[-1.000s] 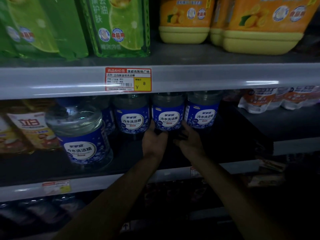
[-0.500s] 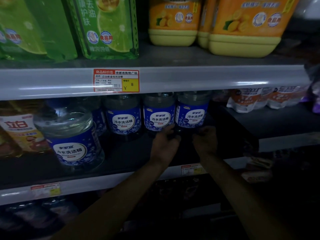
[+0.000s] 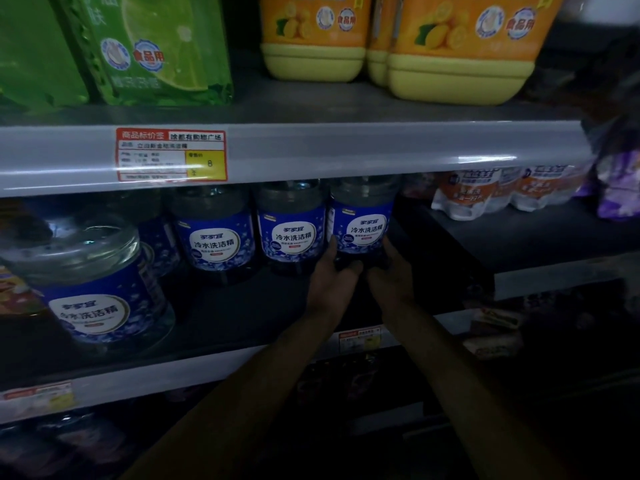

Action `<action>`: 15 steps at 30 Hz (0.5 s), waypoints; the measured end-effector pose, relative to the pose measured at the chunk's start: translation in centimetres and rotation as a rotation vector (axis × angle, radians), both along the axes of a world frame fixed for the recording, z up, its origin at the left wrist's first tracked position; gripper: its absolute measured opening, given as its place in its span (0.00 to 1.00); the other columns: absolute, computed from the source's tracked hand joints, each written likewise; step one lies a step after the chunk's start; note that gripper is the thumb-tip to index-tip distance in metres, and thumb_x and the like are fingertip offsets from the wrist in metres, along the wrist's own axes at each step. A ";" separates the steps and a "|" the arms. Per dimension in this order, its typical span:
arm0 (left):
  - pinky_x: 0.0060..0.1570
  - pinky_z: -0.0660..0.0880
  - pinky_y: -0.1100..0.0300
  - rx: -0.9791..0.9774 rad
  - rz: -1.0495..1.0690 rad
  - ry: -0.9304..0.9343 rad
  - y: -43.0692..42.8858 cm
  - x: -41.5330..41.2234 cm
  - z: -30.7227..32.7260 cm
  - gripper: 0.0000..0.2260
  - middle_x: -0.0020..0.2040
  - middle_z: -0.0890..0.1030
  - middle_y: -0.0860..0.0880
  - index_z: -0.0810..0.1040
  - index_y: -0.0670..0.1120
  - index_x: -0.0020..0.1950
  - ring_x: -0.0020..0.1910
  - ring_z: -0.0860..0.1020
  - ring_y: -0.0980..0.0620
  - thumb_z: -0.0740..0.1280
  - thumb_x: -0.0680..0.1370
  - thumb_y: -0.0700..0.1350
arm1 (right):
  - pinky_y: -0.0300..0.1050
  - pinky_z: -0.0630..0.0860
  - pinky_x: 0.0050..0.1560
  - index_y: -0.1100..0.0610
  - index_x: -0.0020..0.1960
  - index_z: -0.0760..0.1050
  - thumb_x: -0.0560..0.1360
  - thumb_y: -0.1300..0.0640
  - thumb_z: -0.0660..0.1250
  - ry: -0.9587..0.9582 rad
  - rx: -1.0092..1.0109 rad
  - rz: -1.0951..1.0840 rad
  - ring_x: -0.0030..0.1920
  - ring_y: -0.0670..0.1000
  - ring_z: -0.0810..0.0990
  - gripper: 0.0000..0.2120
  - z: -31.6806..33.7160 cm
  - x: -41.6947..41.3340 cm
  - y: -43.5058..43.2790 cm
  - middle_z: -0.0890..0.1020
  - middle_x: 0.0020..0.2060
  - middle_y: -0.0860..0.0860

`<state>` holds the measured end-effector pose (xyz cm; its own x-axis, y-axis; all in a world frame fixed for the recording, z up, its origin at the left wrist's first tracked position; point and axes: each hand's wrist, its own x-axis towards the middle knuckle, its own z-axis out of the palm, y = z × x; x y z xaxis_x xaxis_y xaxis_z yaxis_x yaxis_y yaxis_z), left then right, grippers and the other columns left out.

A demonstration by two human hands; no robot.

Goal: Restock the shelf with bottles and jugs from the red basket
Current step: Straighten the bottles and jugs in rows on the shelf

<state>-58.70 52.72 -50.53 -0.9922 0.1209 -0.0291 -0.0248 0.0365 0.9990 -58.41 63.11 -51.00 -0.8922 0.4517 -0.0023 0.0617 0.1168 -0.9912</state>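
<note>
Several clear jugs with blue labels stand in a row at the back of the dim middle shelf (image 3: 242, 317). The rightmost jug (image 3: 363, 225) has both my hands at its base. My left hand (image 3: 332, 275) grips its lower left side, fingers reaching up between it and the neighbouring jug (image 3: 292, 233). My right hand (image 3: 389, 271) grips the lower right corner. Another jug of the same kind (image 3: 90, 289) stands alone at the front left of the shelf. The red basket is out of view.
Above, green refill bags (image 3: 145, 46) and orange-yellow jugs (image 3: 460, 50) fill the upper shelf, whose edge carries a red price tag (image 3: 171, 154). White-orange packs (image 3: 485, 192) lie on the neighbouring shelf to the right. Bare dark shelf lies in front of the jug row.
Both hands moved right along the back row, from the base of the middle jug to the base of the rightmost one. The view also shifted right.
</note>
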 end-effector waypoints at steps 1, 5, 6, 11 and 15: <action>0.69 0.71 0.57 -0.024 -0.008 0.008 -0.1 0.1 0.0 0.31 0.69 0.79 0.53 0.68 0.54 0.80 0.68 0.75 0.52 0.69 0.78 0.43 | 0.55 0.75 0.68 0.44 0.73 0.73 0.72 0.70 0.65 0.005 -0.002 0.013 0.64 0.54 0.79 0.34 0.0 0.0 0.1 0.81 0.64 0.52; 0.74 0.71 0.52 -0.110 -0.067 0.019 -1.1 0.1 -0.1 0.36 0.72 0.77 0.52 0.66 0.56 0.81 0.70 0.75 0.52 0.68 0.73 0.49 | 0.58 0.74 0.69 0.45 0.75 0.71 0.73 0.68 0.69 -0.023 0.036 0.070 0.66 0.54 0.78 0.34 0.3 0.1 0.6 0.80 0.66 0.51; 0.74 0.70 0.51 -0.133 -0.085 0.025 -1.6 0.2 -0.1 0.34 0.72 0.77 0.53 0.67 0.55 0.81 0.71 0.75 0.51 0.69 0.74 0.47 | 0.57 0.74 0.69 0.44 0.75 0.70 0.73 0.65 0.71 -0.035 0.077 0.090 0.66 0.54 0.78 0.34 0.5 0.4 0.7 0.80 0.67 0.51; 0.74 0.69 0.56 -0.326 -0.091 0.190 -5.8 2.8 1.1 0.24 0.74 0.77 0.51 0.72 0.49 0.78 0.73 0.73 0.53 0.68 0.82 0.40 | 0.52 0.72 0.70 0.47 0.76 0.67 0.73 0.51 0.76 -0.052 0.413 0.130 0.70 0.55 0.75 0.34 1.7 2.2 -0.3 0.77 0.70 0.50; 0.66 0.72 0.69 -0.429 -0.026 0.271 -11.0 5.8 2.8 0.20 0.70 0.79 0.52 0.75 0.52 0.75 0.69 0.76 0.56 0.69 0.82 0.44 | 0.49 0.72 0.69 0.50 0.77 0.67 0.73 0.57 0.77 0.007 0.401 0.215 0.68 0.52 0.75 0.36 3.8 4.2 -3.0 0.78 0.66 0.47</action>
